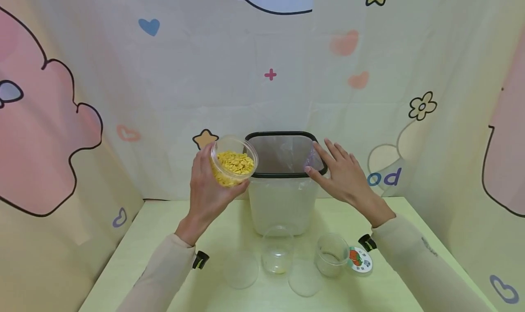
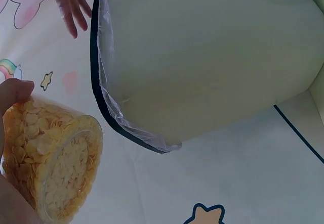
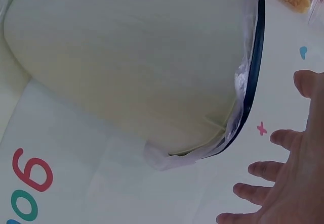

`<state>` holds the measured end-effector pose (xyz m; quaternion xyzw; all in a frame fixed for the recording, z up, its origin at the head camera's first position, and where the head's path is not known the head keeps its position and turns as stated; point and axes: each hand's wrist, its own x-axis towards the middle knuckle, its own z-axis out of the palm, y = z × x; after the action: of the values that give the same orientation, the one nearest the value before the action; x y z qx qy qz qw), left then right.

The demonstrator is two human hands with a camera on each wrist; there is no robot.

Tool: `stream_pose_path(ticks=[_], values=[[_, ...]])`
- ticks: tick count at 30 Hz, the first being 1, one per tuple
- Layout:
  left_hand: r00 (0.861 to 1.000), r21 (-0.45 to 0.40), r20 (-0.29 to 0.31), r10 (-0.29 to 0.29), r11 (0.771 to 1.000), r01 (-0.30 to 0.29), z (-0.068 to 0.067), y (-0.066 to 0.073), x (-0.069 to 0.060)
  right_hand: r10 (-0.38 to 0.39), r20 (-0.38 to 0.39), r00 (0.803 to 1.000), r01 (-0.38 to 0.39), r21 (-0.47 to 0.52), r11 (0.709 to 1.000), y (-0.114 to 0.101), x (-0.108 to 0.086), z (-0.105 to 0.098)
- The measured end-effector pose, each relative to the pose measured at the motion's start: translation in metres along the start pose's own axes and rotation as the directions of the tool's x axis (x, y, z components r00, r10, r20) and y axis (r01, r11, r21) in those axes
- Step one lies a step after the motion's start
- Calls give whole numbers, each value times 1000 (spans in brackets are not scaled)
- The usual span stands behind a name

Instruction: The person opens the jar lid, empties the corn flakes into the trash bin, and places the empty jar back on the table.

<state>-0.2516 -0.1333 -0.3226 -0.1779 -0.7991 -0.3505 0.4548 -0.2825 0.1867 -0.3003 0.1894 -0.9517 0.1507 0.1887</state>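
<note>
My left hand (image 1: 202, 191) grips a clear plastic jar (image 1: 219, 179) of yellow flakes (image 1: 235, 163), which look like corn flakes. The jar is tilted, its mouth beside the left rim of a pale bin (image 1: 283, 207). In the left wrist view the flakes show through the wall and base of the jar (image 2: 68, 176). A black ring and a thin clear liner bag (image 3: 241, 82) run round the bin's mouth. My right hand (image 1: 342, 175) holds nothing and hovers at the bin's right rim, fingers spread. Whether its fingertips touch the rim I cannot tell.
In front of the bin stand two clear jars (image 1: 331, 257), the left one with a few yellow bits at its bottom. Two clear round lids (image 1: 241, 270) lie nearby. A white lid with a red picture (image 1: 361, 259) lies at the right. A patterned curtain (image 1: 229, 75) hangs behind.
</note>
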Motion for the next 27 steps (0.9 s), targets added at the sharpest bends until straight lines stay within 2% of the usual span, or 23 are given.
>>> stream_pose_path(ticks=[4,11,18,23,27], values=[[1000,-3,-7,19,1000,-19,4,1,8,20,24,1000,-20,24,1000,3,9,-1],[1000,20,9,17,1000,-17,9,4,16,60,94,994,-72,121,990,15,21,4],[1000,27,14,13,1000,-13,12,4,23,97,119,988,-118,186,976,28,34,10],[1000,40,16,18,999,-19,14,3,28,110,149,983,-147,265,953,33,40,12],[1000,42,14,27,999,-27,16,1,31,140,179,974,-195,341,920,37,43,13]])
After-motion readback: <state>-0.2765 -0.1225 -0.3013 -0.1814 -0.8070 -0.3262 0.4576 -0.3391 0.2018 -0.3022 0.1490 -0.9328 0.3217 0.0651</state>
